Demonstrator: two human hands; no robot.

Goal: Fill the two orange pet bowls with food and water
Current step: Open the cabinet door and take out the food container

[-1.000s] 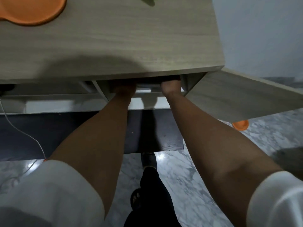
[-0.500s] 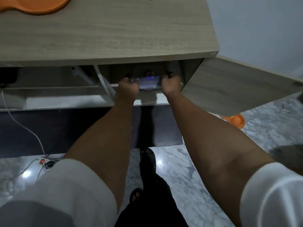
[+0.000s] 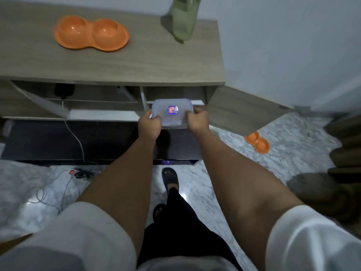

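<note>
Wooden cabinet — one double orange bowl, both hands' fingers gripping one container

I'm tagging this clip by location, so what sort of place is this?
Most likely a room in a home, perhaps a living area. A low wooden cabinet with an open door stands on a marble-patterned floor, an orange double pet bowl sits on top, and another lies on the floor.

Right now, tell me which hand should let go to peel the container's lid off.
Probably the right hand. Both hands grip the lidded container at its near corners, outside the open cabinet. The left hand is nearer the orange double bowl on top, so it could carry the container there.
</note>
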